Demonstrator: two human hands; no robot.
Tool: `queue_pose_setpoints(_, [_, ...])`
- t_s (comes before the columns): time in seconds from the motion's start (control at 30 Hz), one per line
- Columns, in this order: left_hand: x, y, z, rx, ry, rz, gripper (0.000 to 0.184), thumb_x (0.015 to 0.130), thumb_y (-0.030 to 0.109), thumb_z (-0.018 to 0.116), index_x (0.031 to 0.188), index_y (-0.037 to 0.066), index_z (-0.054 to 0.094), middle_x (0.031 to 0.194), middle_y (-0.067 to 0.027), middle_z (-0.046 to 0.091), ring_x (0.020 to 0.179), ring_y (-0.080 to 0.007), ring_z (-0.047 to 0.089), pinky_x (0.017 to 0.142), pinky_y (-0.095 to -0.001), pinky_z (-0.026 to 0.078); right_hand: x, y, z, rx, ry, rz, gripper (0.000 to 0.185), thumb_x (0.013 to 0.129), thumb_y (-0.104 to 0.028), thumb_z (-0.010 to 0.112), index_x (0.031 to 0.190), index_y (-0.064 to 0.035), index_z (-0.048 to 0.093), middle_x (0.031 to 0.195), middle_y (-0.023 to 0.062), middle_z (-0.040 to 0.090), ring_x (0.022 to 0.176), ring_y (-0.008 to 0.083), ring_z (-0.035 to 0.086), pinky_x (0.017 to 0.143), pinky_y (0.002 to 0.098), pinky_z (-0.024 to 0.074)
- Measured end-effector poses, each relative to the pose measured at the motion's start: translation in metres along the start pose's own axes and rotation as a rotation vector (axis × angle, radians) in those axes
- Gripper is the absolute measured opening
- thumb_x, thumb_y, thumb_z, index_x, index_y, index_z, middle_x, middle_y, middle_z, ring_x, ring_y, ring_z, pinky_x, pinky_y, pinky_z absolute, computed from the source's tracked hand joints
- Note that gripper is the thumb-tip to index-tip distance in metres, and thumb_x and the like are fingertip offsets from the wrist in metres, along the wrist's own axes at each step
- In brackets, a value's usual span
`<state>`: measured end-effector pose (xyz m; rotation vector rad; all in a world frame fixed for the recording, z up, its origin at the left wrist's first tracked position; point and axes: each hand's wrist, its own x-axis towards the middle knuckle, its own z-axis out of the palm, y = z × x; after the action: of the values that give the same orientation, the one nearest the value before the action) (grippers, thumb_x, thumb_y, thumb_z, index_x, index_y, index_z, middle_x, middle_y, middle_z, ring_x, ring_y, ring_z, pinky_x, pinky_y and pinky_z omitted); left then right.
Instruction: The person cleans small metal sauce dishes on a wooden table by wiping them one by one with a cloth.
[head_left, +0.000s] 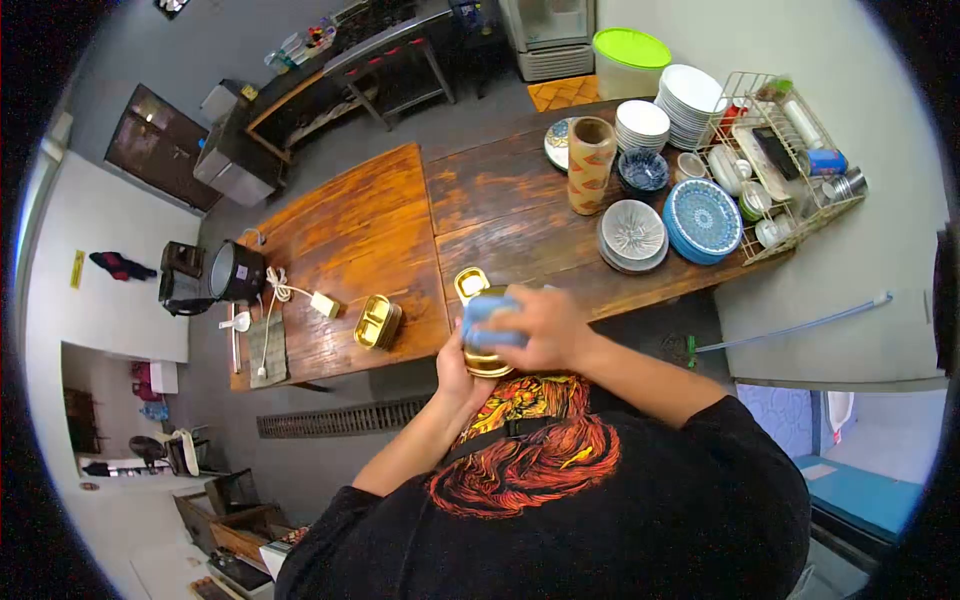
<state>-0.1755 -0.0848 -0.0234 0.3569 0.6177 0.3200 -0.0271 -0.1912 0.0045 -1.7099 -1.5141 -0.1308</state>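
My left hand (455,372) is wrapped round the side of a shiny gold dish (488,366), held just off the table's front edge. My right hand (550,325), smeared a little by motion, presses a folded blue cloth (486,322) over that dish, so most of its inside is hidden. Just beyond the cloth a small gold divided dish (470,283) sits on the wooden table. To the left stands a stack of gold two-compartment dishes (377,322).
The wooden table (350,225) carries blue plates (703,220), grey plates (634,235), white bowls (642,125) and a tall patterned vase (591,165) on the right. A wire dish rack (785,165) stands behind them. At the left are a power strip (324,304) and a dark cooker (237,271).
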Motion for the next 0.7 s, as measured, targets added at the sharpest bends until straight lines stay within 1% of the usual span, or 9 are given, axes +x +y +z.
queue_pose_setpoints(0.1, [0.010, -0.006, -0.012, -0.021, -0.135, -0.058, 0.037, 0.105, 0.034, 0.042, 0.122, 0.003, 0.055, 0.109, -0.0129, 0.067, 0.095, -0.0247, 0.067, 0.084, -0.0377, 0.055, -0.005, -0.008, -0.012, 0.022, 0.050, -0.157, 0.021, 0.078, -0.042, 0.072, 0.094, -0.0293, 0.075, 0.079, 0.0020, 0.056, 0.051, 0.0220, 0.051, 0.045, 0.0332, 0.0400])
queue_pose_setpoints(0.2, [0.006, -0.013, 0.013, 0.074, -0.083, -0.050, 0.038, 0.104, 0.034, 0.042, 0.123, 0.003, 0.055, 0.110, -0.0132, 0.067, 0.096, -0.0243, 0.067, 0.084, -0.0369, 0.055, -0.011, 0.022, -0.013, -0.084, 0.114, -0.068, 0.021, 0.078, -0.041, 0.072, 0.095, -0.0285, 0.075, 0.079, 0.0025, 0.056, 0.053, 0.0222, 0.052, 0.046, 0.0341, 0.0417])
queue_pose_setpoints(0.3, [0.001, -0.018, 0.037, 0.167, -0.029, -0.019, 0.040, 0.104, 0.034, 0.043, 0.124, 0.002, 0.054, 0.111, -0.0135, 0.067, 0.097, -0.0239, 0.067, 0.084, -0.0362, 0.054, -0.021, 0.067, -0.011, 0.022, 0.073, 0.375, 0.029, 0.082, -0.036, 0.072, 0.101, -0.0149, 0.074, 0.092, 0.0082, 0.064, 0.067, 0.0247, 0.057, 0.062, 0.0335, 0.0474])
queue_pose_setpoints(0.37, [-0.004, -0.022, 0.044, 0.130, -0.152, -0.057, 0.042, 0.104, 0.036, 0.044, 0.129, 0.003, 0.052, 0.114, -0.0135, 0.066, 0.096, -0.0231, 0.067, 0.083, -0.0358, 0.055, -0.019, 0.082, -0.021, 0.116, 0.014, 0.456, 0.032, 0.086, -0.035, 0.069, 0.106, -0.0100, 0.073, 0.098, 0.0093, 0.066, 0.075, 0.0241, 0.061, 0.070, 0.0324, 0.0497])
queue_pose_setpoints(0.43, [-0.003, -0.025, 0.051, 0.105, -0.290, -0.091, 0.046, 0.103, 0.037, 0.046, 0.134, 0.003, 0.050, 0.118, -0.0134, 0.066, 0.095, -0.0223, 0.067, 0.082, -0.0354, 0.055, -0.019, 0.080, -0.031, 0.846, 0.210, 0.825, 0.039, 0.094, -0.035, 0.059, 0.116, -0.0039, 0.068, 0.113, 0.0095, 0.066, 0.094, 0.0212, 0.063, 0.086, 0.0300, 0.0493])
queue_pose_setpoints(0.5, [0.002, -0.039, 0.060, 0.199, -0.094, 0.025, 0.046, 0.103, 0.038, 0.045, 0.132, 0.003, 0.050, 0.113, -0.0117, 0.066, 0.091, -0.0195, 0.065, 0.079, -0.0331, 0.054, -0.024, 0.080, -0.036, 1.009, 0.135, 0.725, 0.049, 0.099, -0.037, 0.049, 0.129, 0.0004, 0.058, 0.127, 0.0104, 0.062, 0.110, 0.0198, 0.060, 0.097, 0.0303, 0.0456])
queue_pose_setpoints(0.53, [0.003, -0.045, 0.058, 0.195, -0.109, 0.047, 0.046, 0.103, 0.038, 0.045, 0.132, 0.003, 0.050, 0.113, -0.0117, 0.066, 0.091, -0.0195, 0.065, 0.079, -0.0331, 0.054, -0.030, 0.073, -0.030, 1.526, 0.028, 0.922, 0.053, 0.101, -0.038, 0.042, 0.140, -0.0027, 0.048, 0.132, 0.0119, 0.059, 0.111, 0.0224, 0.060, 0.098, 0.0337, 0.0459])
queue_pose_setpoints(0.6, [0.008, -0.057, 0.051, 0.308, -0.091, 0.148, 0.040, 0.105, 0.036, 0.043, 0.126, 0.003, 0.052, 0.108, -0.0088, 0.064, 0.087, -0.0165, 0.062, 0.076, -0.0299, 0.051, -0.042, 0.043, -0.039, 1.578, -0.058, 0.889, 0.058, 0.097, -0.032, 0.053, 0.146, -0.0034, 0.038, 0.132, 0.0119, 0.058, 0.110, 0.0204, 0.059, 0.098, 0.0338, 0.0452])
queue_pose_setpoints(0.7, [0.003, -0.066, 0.070, 0.337, 0.022, 0.316, 0.033, 0.106, 0.033, 0.037, 0.108, 0.005, 0.054, 0.095, -0.0060, 0.059, 0.080, -0.0140, 0.055, 0.074, -0.0272, 0.046, -0.041, 0.017, -0.040, 0.972, -0.088, 0.580, 0.059, 0.084, -0.026, 0.075, 0.132, -0.0015, 0.051, 0.121, 0.0147, 0.062, 0.101, 0.0217, 0.062, 0.092, 0.0333, 0.0481])
